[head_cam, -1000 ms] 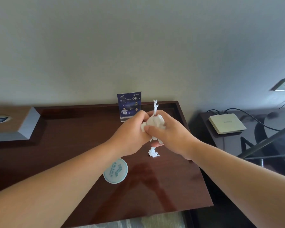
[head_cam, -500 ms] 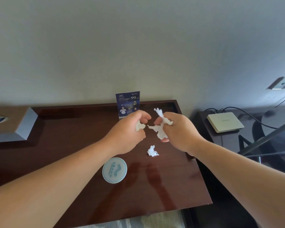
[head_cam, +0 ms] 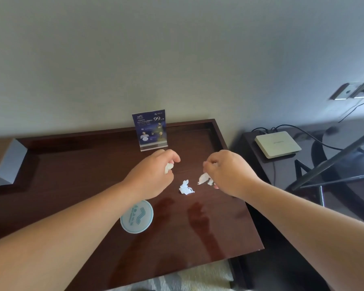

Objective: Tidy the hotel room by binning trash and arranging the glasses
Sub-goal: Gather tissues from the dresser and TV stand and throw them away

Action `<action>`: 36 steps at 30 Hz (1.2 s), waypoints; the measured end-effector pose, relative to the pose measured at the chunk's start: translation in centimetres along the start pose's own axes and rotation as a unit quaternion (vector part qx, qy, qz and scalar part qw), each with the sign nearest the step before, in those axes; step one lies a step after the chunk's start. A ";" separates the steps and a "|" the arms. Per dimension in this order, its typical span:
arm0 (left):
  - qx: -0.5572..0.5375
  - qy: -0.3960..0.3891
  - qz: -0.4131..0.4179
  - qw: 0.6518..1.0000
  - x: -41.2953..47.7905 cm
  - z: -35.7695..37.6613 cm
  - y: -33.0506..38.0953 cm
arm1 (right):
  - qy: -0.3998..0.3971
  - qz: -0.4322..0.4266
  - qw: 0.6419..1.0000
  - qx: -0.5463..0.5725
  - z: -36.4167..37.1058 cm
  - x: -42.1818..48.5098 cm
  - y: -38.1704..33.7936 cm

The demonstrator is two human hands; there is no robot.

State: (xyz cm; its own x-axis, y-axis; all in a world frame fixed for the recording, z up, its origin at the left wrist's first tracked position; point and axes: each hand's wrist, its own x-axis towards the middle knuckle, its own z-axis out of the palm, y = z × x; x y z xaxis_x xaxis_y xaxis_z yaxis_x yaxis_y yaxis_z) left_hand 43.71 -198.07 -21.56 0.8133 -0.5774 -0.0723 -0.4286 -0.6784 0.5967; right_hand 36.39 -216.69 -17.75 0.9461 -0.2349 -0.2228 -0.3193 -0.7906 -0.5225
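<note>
My left hand (head_cam: 156,173) is curled around a small white scrap of tissue (head_cam: 168,167) above the dark wooden desk (head_cam: 76,181). My right hand (head_cam: 229,172) grips a larger torn piece of tissue (head_cam: 204,178) that hangs below its fingers. Between the two hands a third crumpled tissue scrap (head_cam: 186,187) lies loose on the desk. No glasses and no bin are in view.
A blue card in a clear stand (head_cam: 150,129) stands at the desk's back edge. A round pale coaster (head_cam: 137,216) lies near my left forearm. A grey box (head_cam: 4,162) is at the left. A white router (head_cam: 278,144) with cables sits on a side table to the right.
My hands were together on one wad of tissue; they have pulled apart, each keeping a piece, and both have dropped lower toward the desk.
</note>
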 end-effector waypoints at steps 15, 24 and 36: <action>0.118 -0.114 -0.023 0.986 3.0 9.2 -1.6 | -0.052 0.027 0.998 -0.015 3.0 0.4 5.0; 0.133 -0.119 -0.035 0.983 3.6 12.0 -2.4 | -0.073 0.029 0.997 0.004 4.3 0.8 7.3; 0.075 -0.093 -0.086 0.989 2.6 9.6 -0.7 | -0.064 -0.005 0.998 0.010 3.1 0.3 6.8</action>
State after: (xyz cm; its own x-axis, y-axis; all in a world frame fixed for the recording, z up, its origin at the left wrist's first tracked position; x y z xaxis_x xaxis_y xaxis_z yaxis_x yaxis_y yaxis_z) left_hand 42.38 -203.41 -29.83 0.7989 -0.5118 -0.3160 -0.3553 -0.8254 0.4386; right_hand 34.28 -220.38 -23.95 0.9353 -0.1511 -0.3199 -0.3112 -0.7814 -0.5409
